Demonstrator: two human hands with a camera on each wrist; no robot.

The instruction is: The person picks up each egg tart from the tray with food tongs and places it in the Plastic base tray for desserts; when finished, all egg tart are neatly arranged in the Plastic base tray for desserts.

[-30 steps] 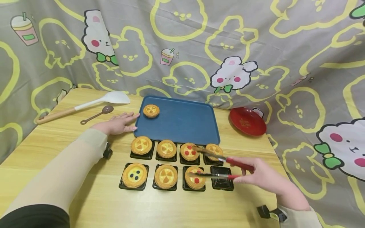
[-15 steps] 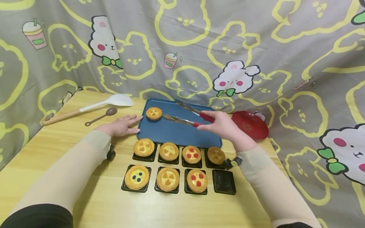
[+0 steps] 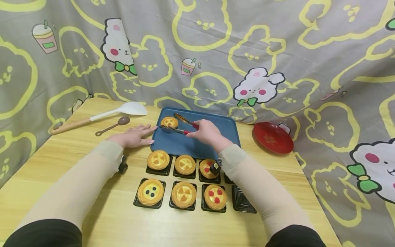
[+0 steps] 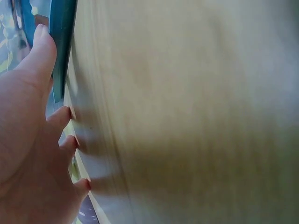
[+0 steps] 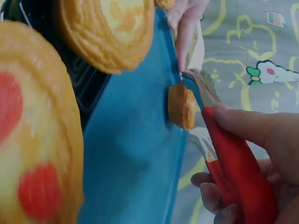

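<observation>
My right hand [image 3: 207, 133] grips a pair of tongs [image 5: 238, 163] by their red handles. The jaws are spread, with their tips on either side of an egg tart [image 3: 169, 121]. This tart lies at the far left of the blue tray [image 3: 176, 144]. Fingers straight, my left hand [image 3: 135, 136] rests at the tray's left edge, its thumb at the rim in the left wrist view. In front of the tray, egg tarts stand in two rows on black square holders; one has blueberry-like dots [image 3: 150, 192], two have red pieces [image 3: 215, 197].
A vacant black holder [image 3: 243, 200] ends the near row, partly under my right sleeve, which also covers the far row's right end. Left of the tray lie a white spatula [image 3: 132, 108] and a brown spoon [image 3: 124, 120]. A red plate [image 3: 273, 137] stands at right, before a patterned curtain [image 3: 213, 51].
My right hand has carried the tongs from above the right-hand tarts leftward and away across the tray, to the tart there. My left hand has stayed at the tray's edge.
</observation>
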